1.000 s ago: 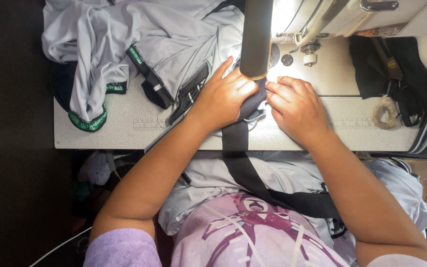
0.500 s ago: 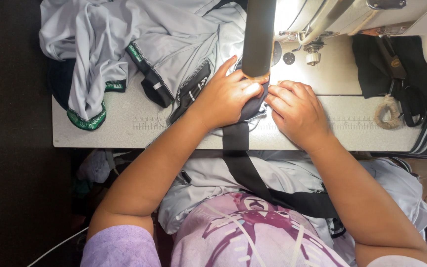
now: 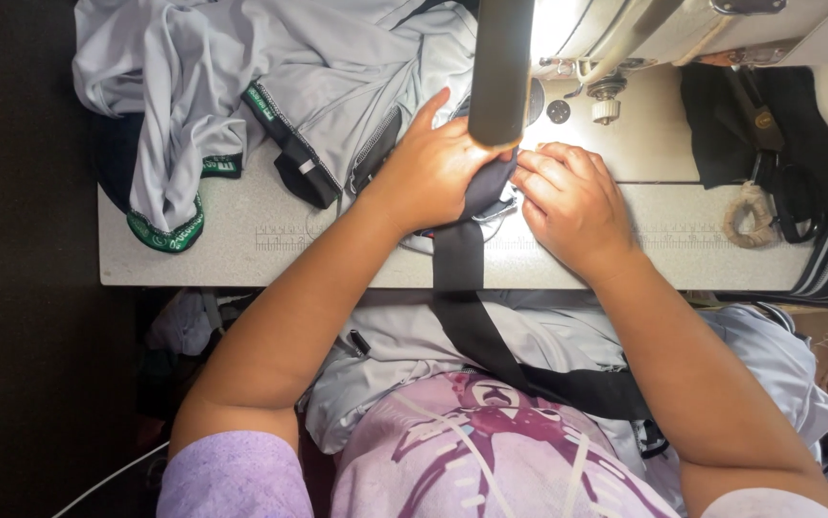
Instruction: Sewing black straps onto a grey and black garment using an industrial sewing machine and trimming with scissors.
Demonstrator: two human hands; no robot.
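- L hand [image 3: 433, 173] was laid flat, fingers spread, pressed on the black strip [image 3: 459, 278] w/ index pointed to 12 o'clock.
- R hand [image 3: 572, 201] was curled at 3 o'clock of L hand, fingertips pinched on the strip's edge.
- Strip: smooth woven band, run from under the hands toward 6 o'clock, over the table edge to the lap.
- Sewing machine [image 3: 644, 29], glossy metal, was seen at 12–1 o'clock; needle area lit.
- Grey garment [image 3: 270, 67], soft, crumpled, green-trimmed, was heaped at 10 o'clock on the speckled table [image 3: 241, 259].
- Cord ring [image 3: 745, 216], rough, was lying at 3 o'clock.
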